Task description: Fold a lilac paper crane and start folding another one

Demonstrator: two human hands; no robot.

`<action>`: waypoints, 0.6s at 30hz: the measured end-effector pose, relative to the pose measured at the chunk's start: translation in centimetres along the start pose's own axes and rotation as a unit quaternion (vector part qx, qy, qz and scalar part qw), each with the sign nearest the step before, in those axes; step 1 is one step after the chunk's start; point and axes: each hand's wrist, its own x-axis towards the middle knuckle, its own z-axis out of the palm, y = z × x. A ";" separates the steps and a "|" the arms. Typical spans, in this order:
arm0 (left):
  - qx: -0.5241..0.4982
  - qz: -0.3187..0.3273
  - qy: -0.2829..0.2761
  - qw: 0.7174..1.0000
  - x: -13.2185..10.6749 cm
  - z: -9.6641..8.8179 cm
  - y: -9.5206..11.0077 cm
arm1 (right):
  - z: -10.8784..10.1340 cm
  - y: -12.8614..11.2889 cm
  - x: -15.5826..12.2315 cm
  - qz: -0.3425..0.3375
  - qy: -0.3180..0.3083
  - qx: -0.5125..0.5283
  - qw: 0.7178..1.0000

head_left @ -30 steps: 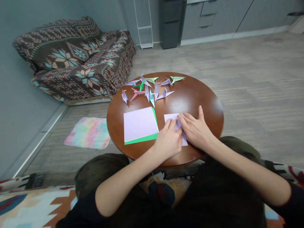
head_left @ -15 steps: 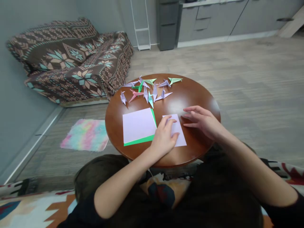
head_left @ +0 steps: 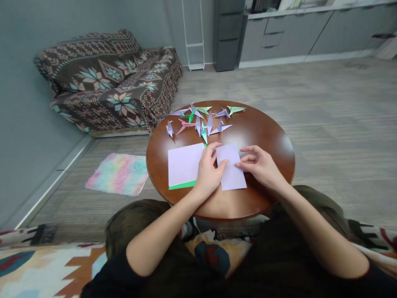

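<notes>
Two bare hands flank a lilac paper rectangle (head_left: 233, 176) near the close side of a round brown table (head_left: 266, 128). The left hand (head_left: 208, 171) is curved, with its thumb set apart from the fingers and lying over the rectangle's left part. The right hand (head_left: 263, 167) has its fingers loosely bent, the thumb tip at the right edge; whether either hand actually pinches the paper cannot be told from this angle. Just left of the rectangle, partly behind the left hand, a larger lilac sheet (head_left: 185, 165) lies over a green sheet (head_left: 182, 185) whose edge shows. Beyond, folded paper birds in lilac, green, blue and pink (head_left: 186, 125) cluster toward the far side.
</notes>
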 end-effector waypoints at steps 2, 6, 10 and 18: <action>-0.066 -0.051 0.054 0.995 1.0 -1.0 0.9 | 0.3 -0.8 0.6 -0.032 0.006 0.015 0.999; -0.148 -0.203 -0.057 0.966 1.4 -2.4 2.1 | 1.6 -2.0 1.9 -0.085 -0.035 0.016 0.996; -0.219 -0.196 0.051 0.955 0.5 -1.9 2.3 | 3.3 -2.1 2.3 -0.095 -0.052 0.018 0.994; -0.189 -0.145 0.039 0.970 1.7 -5.7 3.9 | 1.8 -3.6 1.8 -0.138 -0.141 -0.119 0.973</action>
